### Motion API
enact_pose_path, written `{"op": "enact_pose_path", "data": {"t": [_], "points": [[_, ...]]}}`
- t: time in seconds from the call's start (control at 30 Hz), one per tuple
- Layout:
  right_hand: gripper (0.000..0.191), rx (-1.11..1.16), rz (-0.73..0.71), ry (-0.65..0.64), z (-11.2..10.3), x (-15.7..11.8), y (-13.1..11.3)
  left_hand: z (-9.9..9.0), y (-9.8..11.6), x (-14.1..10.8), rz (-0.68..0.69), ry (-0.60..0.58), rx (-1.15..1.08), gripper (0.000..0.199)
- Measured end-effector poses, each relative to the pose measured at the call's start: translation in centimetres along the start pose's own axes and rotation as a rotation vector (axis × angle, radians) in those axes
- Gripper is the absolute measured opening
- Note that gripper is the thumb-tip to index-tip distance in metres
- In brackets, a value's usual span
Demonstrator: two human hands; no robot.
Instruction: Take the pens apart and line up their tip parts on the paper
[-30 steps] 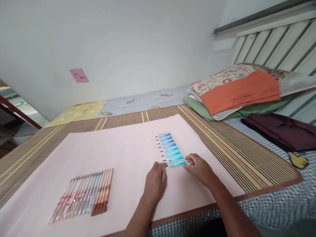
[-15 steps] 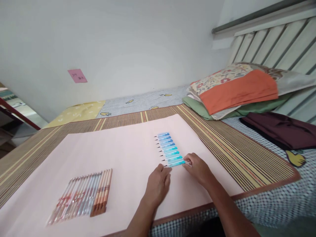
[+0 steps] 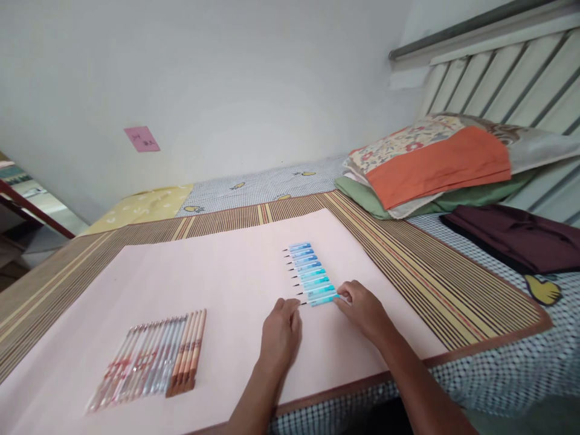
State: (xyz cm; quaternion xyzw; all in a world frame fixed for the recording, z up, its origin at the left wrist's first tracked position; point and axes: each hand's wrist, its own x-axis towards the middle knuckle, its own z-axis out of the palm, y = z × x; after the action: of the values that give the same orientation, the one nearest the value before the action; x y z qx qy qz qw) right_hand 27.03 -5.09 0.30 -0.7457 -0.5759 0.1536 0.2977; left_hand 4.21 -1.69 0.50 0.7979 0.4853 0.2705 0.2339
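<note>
A column of several blue and teal pens with thin dark tips (image 3: 308, 266) lies on a pale pink sheet (image 3: 217, 272), tips to the left. My right hand (image 3: 362, 307) has its thumb and forefinger closed at the right end of the nearest teal pen (image 3: 322, 300). At that pen's dark tip is my left hand (image 3: 280, 331), its fingers curled together and nothing visible in them. Whether the left fingertips touch the tip is hard to tell. Farther left, several slim pens with clear, pinkish and grey barrels (image 3: 136, 362) lie side by side against several peach-and-brown pens (image 3: 188, 353).
Under the sheet is a striped mat (image 3: 408, 284) on a bed with a checked cover (image 3: 512, 362). A stack of pillows (image 3: 444, 169) and a folded dark maroon cloth (image 3: 516, 238) lie at the right. A pink note (image 3: 142, 139) sticks to the wall behind.
My left hand has shifted a little left, from beside the nearest teal pen to its tip, and its thumb has drawn in. My right hand stays at the pen's other end.
</note>
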Motion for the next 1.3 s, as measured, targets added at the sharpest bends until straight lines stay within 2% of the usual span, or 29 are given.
{"op": "enact_pose_path", "data": {"t": [0.2,0.47,0.73,1.3], "points": [[0.002,-0.022,0.001,-0.005,0.1,0.2,0.0,-0.2,0.3,0.1,0.014,-0.08,0.031,0.033],[0.006,-0.012,0.007,-0.005,0.1,-0.1,0.0,-0.5,0.5,0.2,0.025,-0.106,0.051,0.031],[0.005,-0.025,-0.018,0.007,0.3,0.1,0.3,-0.4,1.0,0.2,0.013,-0.096,0.105,0.027],[0.009,-0.018,-0.03,0.033,0.6,0.2,0.8,0.2,-0.1,0.2,0.031,-0.037,0.1,0.033]]}}
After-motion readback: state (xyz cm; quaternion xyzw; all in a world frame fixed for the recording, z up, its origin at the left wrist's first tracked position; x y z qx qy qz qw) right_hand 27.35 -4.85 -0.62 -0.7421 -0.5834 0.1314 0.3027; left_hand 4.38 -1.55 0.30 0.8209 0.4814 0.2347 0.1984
